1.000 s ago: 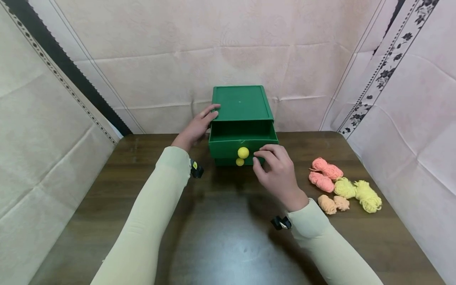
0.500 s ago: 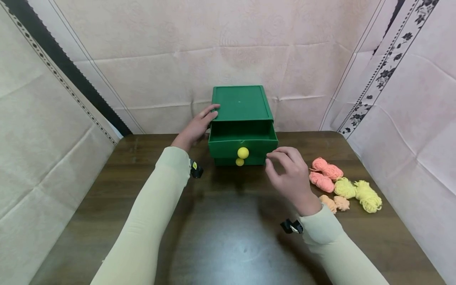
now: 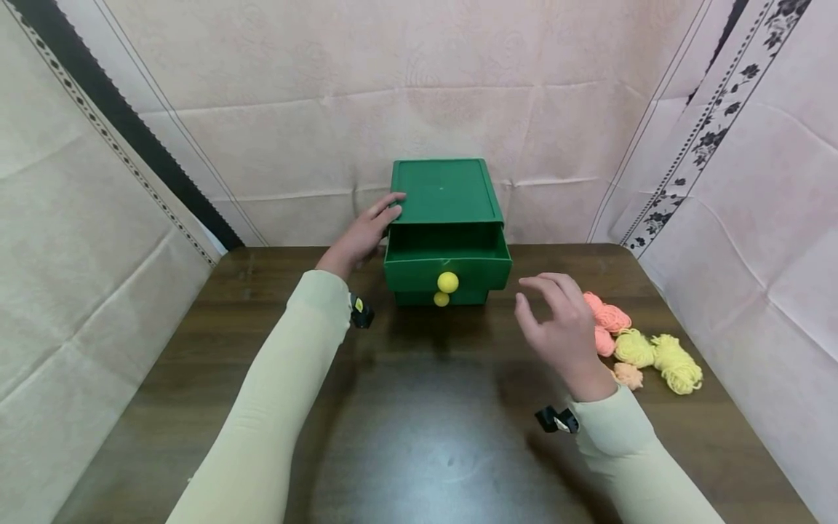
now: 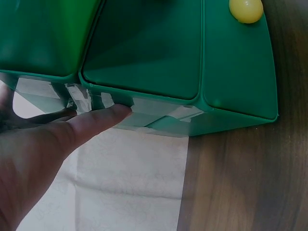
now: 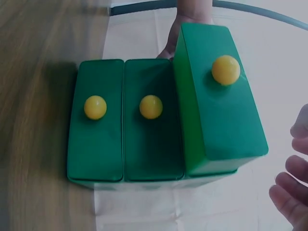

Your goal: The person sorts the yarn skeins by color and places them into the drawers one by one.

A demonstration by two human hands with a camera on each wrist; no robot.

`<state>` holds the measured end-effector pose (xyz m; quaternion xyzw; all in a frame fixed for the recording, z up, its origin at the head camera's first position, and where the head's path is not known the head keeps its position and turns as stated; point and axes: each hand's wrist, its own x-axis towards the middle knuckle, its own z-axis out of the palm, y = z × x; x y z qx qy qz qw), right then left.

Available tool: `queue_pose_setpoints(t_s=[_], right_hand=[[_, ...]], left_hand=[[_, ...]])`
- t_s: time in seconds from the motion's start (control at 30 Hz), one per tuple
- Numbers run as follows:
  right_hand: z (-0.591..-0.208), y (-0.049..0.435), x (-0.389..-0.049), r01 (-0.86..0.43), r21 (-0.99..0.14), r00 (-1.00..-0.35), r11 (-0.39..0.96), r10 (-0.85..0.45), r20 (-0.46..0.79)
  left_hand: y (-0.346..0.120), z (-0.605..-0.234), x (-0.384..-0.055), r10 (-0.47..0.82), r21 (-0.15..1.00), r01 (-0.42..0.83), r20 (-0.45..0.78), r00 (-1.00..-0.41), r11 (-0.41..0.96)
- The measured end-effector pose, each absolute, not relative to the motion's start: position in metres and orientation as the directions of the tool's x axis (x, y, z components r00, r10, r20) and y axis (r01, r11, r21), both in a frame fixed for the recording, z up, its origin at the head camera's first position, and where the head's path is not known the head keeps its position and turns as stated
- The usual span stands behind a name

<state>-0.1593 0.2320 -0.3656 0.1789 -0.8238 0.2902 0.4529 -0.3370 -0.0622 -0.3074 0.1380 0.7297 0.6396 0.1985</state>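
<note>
A small green chest of drawers stands at the back of the table. Its top drawer is pulled out, showing a dark green interior and a round yellow knob on the front. Two lower drawers, each with a yellow knob, sit closed in the right wrist view, including the middle drawer. My left hand rests against the chest's left side, fingertips at the top edge. To the right of the chest, my right hand hovers with loosely bent fingers and nothing in them, overlapping some yarn in the head view.
Small bundles of yarn lie at the table's right: pink yarn, yellow yarn and peach yarn. The brown wooden table has pale cloth hanging behind it and along both sides.
My right hand has moved right, away from the front of the drawer and towards the yarn. The left hand and the pulled-out drawer stay as they were.
</note>
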Motion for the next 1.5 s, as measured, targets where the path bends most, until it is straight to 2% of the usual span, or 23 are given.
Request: queue_pose_setpoints(t_s=[0.3, 0.67, 1.13, 1.37, 1.5], right_hand=[[-0.37, 0.249, -0.159, -0.502, -0.327, -0.589, 0.8, -0.04, 0.807], [-0.379, 0.27, -0.166, -0.454, -0.308, -0.608, 0.836, -0.039, 0.793], [-0.394, 0.292, -0.171, -0.318, -0.336, -0.764, 0.886, -0.03, 0.645], [-0.4, 0.301, -0.173, -0.291, -0.336, -0.794, 0.896, -0.03, 0.607], [-0.403, 0.308, -0.176, -0.271, -0.357, -0.829, 0.894, -0.028, 0.558]], left_hand=[[-0.063, -0.309, -0.338, 0.458, 0.989, -0.062, -0.116, -0.881, 0.132], [-0.063, -0.307, -0.337, 0.459, 0.987, -0.051, -0.116, -0.881, 0.153], [-0.063, -0.309, -0.338, 0.454, 0.984, -0.028, -0.107, -0.884, 0.177], [-0.063, -0.308, -0.338, 0.437, 0.976, -0.01, -0.107, -0.893, 0.218], [-0.062, -0.308, -0.339, 0.438, 0.981, -0.02, -0.104, -0.893, 0.191]])
